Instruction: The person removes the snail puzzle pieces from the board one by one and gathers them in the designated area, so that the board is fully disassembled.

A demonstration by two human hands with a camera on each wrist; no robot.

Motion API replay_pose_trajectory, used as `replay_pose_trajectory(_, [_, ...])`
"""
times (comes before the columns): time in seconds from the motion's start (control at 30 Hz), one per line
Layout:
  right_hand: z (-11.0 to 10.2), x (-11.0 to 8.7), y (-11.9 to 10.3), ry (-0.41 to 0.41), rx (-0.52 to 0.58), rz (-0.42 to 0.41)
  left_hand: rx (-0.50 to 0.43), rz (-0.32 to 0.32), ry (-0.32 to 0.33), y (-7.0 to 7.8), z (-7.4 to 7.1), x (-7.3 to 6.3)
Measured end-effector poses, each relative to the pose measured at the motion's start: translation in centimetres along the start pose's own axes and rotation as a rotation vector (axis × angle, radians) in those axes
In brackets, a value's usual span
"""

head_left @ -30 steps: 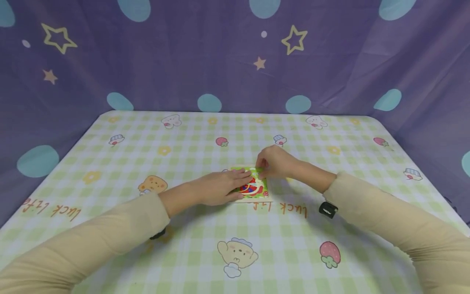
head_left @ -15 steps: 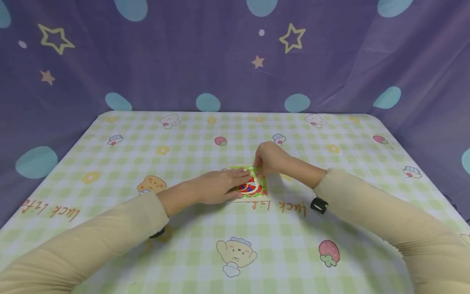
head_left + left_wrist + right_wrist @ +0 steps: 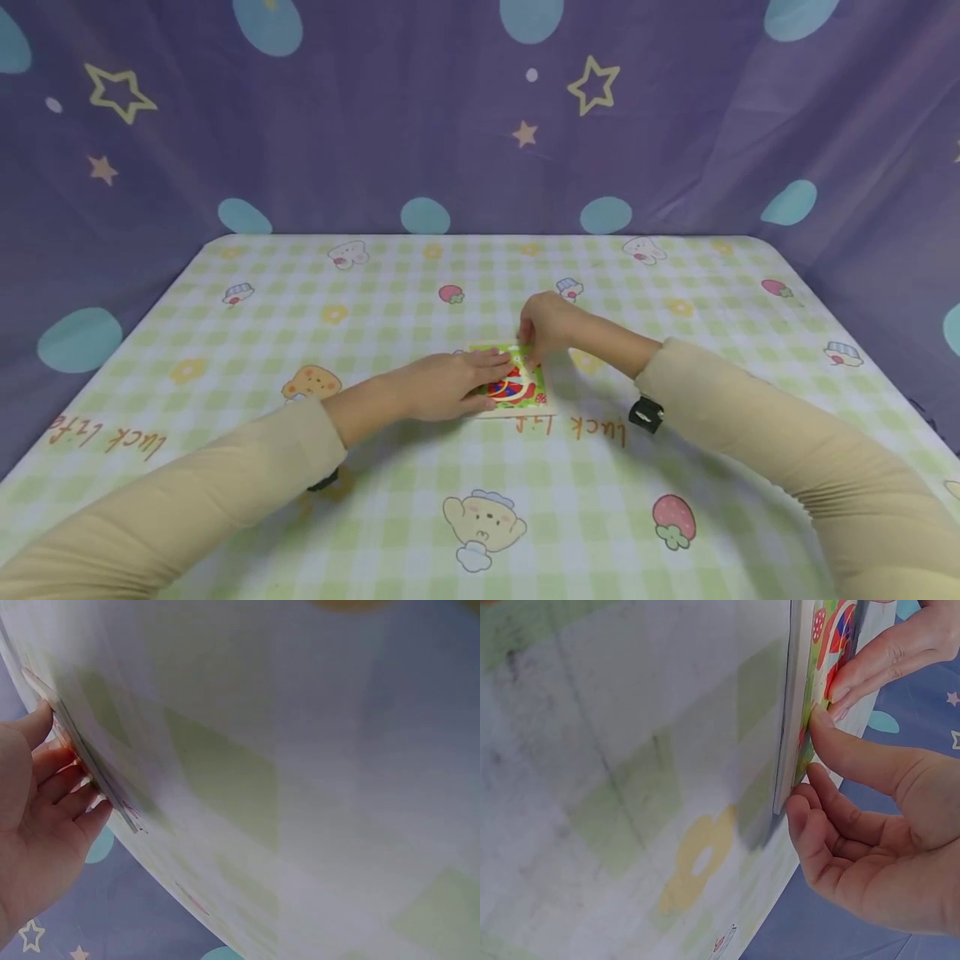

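A small square picture board (image 3: 529, 393), bright green with a red and blue figure and a pale rim, lies flat on the table. Across its left part rests my left hand (image 3: 450, 386), fingers extended over the picture. In the left wrist view the thumb of that hand (image 3: 45, 817) touches the edge of the board (image 3: 82, 746). At the far right corner is my right hand (image 3: 551, 323). The right wrist view shows this hand (image 3: 885, 832) with its thumb on the picture and the other fingers curled at the edge of the board (image 3: 799, 712), pinching the corner.
A green-and-white checked tablecloth (image 3: 375, 517) with printed animals, fruit and lettering covers the table. Behind it hangs a purple curtain (image 3: 465, 125) with stars and blue spots. Dark straps (image 3: 647, 414) show at both sleeve cuffs.
My right wrist and forearm have shifted slightly left, with the fingers still at the board's corner. The left hand and the board stay in place. The head view has tilted a little.
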State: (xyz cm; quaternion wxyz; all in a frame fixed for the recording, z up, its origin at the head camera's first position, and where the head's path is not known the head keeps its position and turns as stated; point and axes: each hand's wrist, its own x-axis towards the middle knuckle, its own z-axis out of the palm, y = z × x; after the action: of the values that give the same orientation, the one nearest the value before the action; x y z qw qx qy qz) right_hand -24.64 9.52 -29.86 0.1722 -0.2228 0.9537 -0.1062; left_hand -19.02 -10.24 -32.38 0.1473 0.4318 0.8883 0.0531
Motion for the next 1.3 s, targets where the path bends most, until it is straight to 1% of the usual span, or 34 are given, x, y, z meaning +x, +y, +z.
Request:
replay_pose_trajectory(0.1, [-0.1, 0.0, 0.0, 0.007, 0.001, 0.000, 0.004, 0.002, 0.006, 0.0, -0.1, 0.0])
replay_pose_trajectory(0.3, [0.0, -0.2, 0.2, 0.030, 0.025, -0.011, -0.006, -0.007, -0.004, 0.0, -0.1, 0.0])
replay_pose_trajectory(0.4, [0.2, -0.4, 0.3, 0.058, 0.043, -0.041, -0.009, -0.011, -0.006, 0.0, 0.0, -0.1])
replay_pose_trajectory(0.57, [0.7, -0.8, 0.6, 0.112, 0.094, -0.122, -0.014, -0.010, 0.000, 0.0, 0.1, -0.2])
replay_pose_trajectory(0.67, [1.0, -0.8, 0.8, 0.135, 0.117, -0.155, -0.010, -0.011, 0.003, -0.1, 0.2, -0.2])
replay_pose_trajectory(1.03, [1.4, -0.6, 1.4, 0.136, 0.165, -0.119, -0.021, -0.016, -0.004, 0.2, 0.1, -0.3])
replay_pose_trajectory(1.3, [1.3, -0.9, 1.6, 0.151, 0.209, -0.142, -0.007, -0.012, 0.001, -0.1, 0.3, -0.1])
